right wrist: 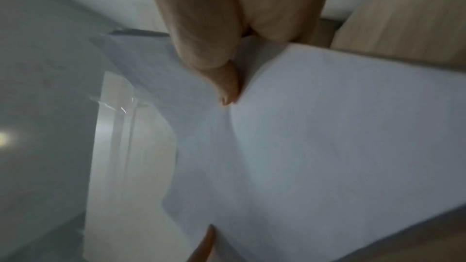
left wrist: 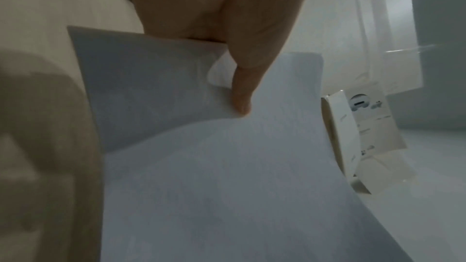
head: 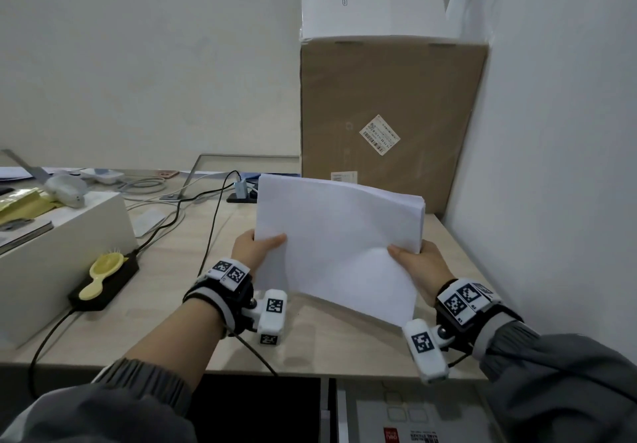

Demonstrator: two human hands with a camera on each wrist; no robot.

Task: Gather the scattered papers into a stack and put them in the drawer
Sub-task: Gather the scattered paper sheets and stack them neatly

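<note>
**Paper stack held in both hands above tabletop**

Nearest the head camera were the grey sleeves (head: 568, 384) and the wrist-mounted cameras. Beyond them, the left hand (head: 253, 251) and the right hand (head: 418, 267) each gripped a side edge of the paper stack (head: 339, 242). On both sides the thumb lay on the top sheet; the remaining fingers were hidden beneath the sheets. The wrist views confirmed each thumb pressing down on the paper (left wrist: 227, 166), which buckled slightly around it. The stack was lifted clear of the tabletop (head: 193, 298), tilted, between the two sets of fingers. Beyond the fingertips stood a cardboard box (head: 389, 115). Left of the left fingers lay a yellow hairbrush (head: 101, 272). Below the wrists, a drawer unit (head: 406, 415) was partly visible; whether it stood open could not be determined.
</note>
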